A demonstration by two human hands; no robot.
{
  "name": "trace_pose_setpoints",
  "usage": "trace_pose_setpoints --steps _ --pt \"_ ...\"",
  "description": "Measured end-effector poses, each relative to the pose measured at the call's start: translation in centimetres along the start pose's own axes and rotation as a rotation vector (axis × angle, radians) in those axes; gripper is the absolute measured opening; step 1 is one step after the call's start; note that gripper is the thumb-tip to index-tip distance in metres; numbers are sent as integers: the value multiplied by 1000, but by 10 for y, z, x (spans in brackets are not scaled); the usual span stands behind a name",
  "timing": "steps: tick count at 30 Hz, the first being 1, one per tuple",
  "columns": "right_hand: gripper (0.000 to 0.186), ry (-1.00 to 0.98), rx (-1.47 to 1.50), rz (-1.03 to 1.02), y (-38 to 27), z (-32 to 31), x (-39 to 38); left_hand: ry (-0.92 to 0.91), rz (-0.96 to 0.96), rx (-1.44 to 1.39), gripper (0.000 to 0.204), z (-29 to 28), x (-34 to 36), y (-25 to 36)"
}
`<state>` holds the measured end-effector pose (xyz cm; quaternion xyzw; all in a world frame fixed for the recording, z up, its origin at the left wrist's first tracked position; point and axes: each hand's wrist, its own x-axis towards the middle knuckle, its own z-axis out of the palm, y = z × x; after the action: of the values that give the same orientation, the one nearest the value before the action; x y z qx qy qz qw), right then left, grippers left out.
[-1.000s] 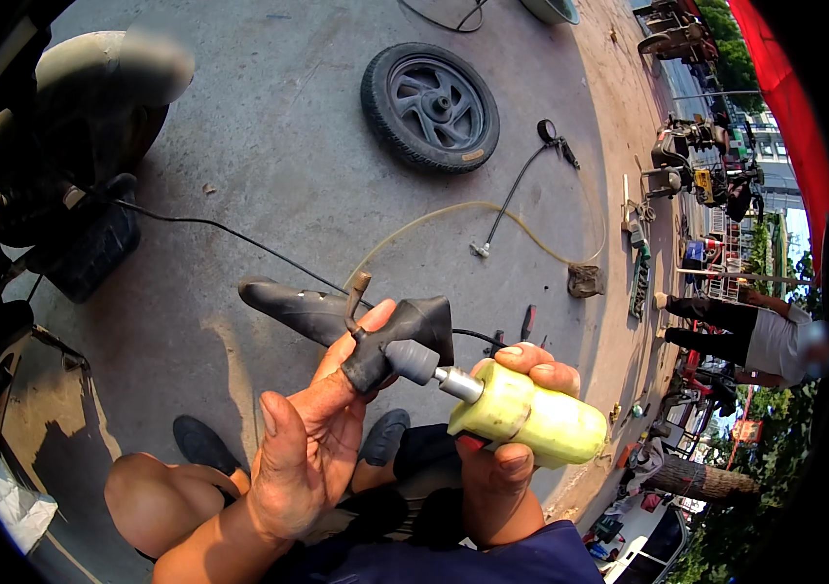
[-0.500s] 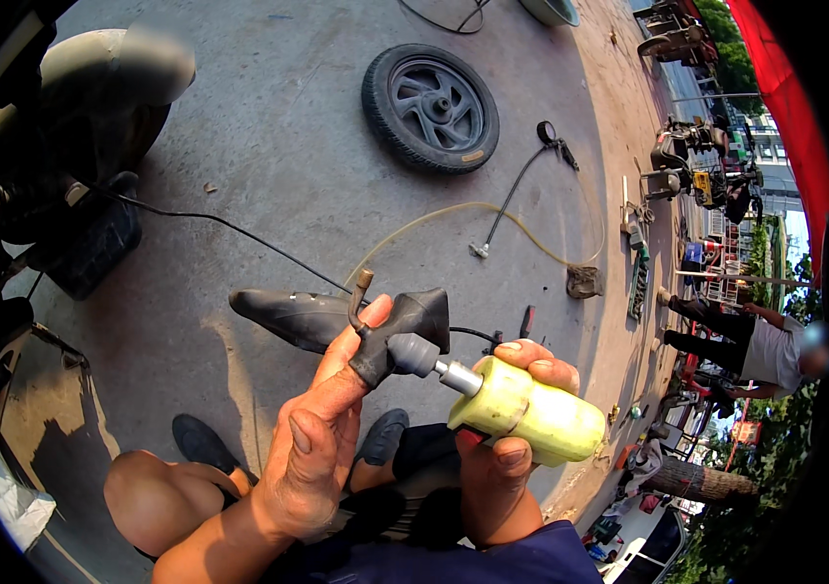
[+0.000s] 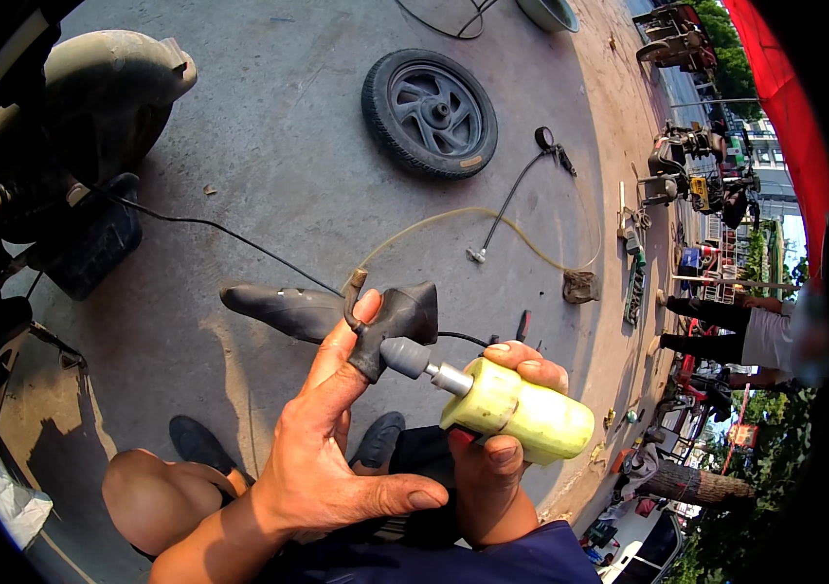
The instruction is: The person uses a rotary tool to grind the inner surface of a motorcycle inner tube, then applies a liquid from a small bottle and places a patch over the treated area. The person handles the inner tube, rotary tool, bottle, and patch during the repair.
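Observation:
My left hand (image 3: 322, 443) holds a black rubber inner tube (image 3: 278, 304) on its raised fingers, with the thumb stretched out to the right, off the rubber. A bent brass-coloured valve stem (image 3: 356, 284) stands up from the tube beside my fingertip. Wrapped in my right hand (image 3: 497, 472) is a yellow-green hand-held rotary grinder (image 3: 536, 419), its body lying aslant. From its silver chuck (image 3: 450, 378) sticks a grey rounded grinding tip (image 3: 405, 357), which appears to touch the tube next to my left fingers. The fingers under the tube are partly hidden.
A wheel with a tyre (image 3: 429, 114) lies on the concrete ahead. Nearby are an air hose with a gauge (image 3: 544, 138) and a red-handled tool (image 3: 524, 326). A motor scooter (image 3: 93, 97) stands at the left. A person (image 3: 765, 336) stands at the right.
My left thumb has swung out from a bent position to point right. The tube and the grinder have shifted slightly left together.

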<state>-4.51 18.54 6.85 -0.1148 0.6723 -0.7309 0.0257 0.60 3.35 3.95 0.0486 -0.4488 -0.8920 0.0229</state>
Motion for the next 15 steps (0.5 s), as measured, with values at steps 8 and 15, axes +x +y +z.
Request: trace_pose_setpoints --steps 8,15 --pt "73 -3 -25 -39 6 -7 2 7 58 312 107 -2 2 7" --pt "71 -49 25 -34 2 -7 0 -30 88 403 114 -3 1 5"
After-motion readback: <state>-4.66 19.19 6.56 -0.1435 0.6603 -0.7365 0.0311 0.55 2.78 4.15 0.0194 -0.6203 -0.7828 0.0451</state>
